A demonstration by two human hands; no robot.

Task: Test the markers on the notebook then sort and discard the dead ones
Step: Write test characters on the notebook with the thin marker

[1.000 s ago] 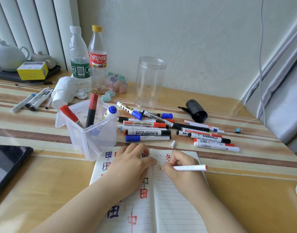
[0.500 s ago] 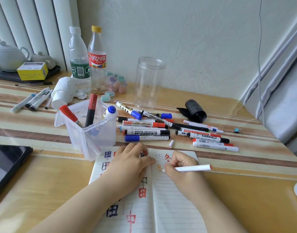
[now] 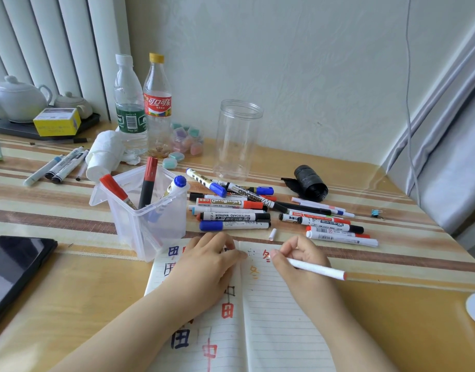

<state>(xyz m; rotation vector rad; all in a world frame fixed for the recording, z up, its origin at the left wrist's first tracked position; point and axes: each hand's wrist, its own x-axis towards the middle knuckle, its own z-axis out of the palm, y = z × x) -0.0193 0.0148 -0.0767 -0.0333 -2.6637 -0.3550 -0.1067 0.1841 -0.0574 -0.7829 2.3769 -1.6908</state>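
Marker test in progress at the near edge of the bench (image 3: pixel 392 318). The left hand (image 3: pixel 204 267) lies flat with straightened fingers across the left page of the open notebook (image 3: pixel 279 331), presumably to keep the spine from springing shut under the stroke. The right hand (image 3: pixel 298 260) pinches a slim white marker (image 3: pixel 315 269) in a writing grip, fingers curled round the barrel, its tip at the top of the right page beside an orange character (whether the tip is touching the paper cannot be told from this angle). A small white cap (image 3: pixel 272 234) lies just beyond the notebook's far edge.

Untested stock, a loose pile of markers (image 3: pixel 257 210), occupies mid-bench. The clear plastic bin (image 3: pixel 150 224) beside the notebook's far left corner holds three markers standing tilted, two red-capped and one blue-capped. The tall clear jar (image 3: pixel 237 138) near the wall appears empty. Four further pens (image 3: pixel 61 165) lie apart toward the left edge, probably a separate sorted group.
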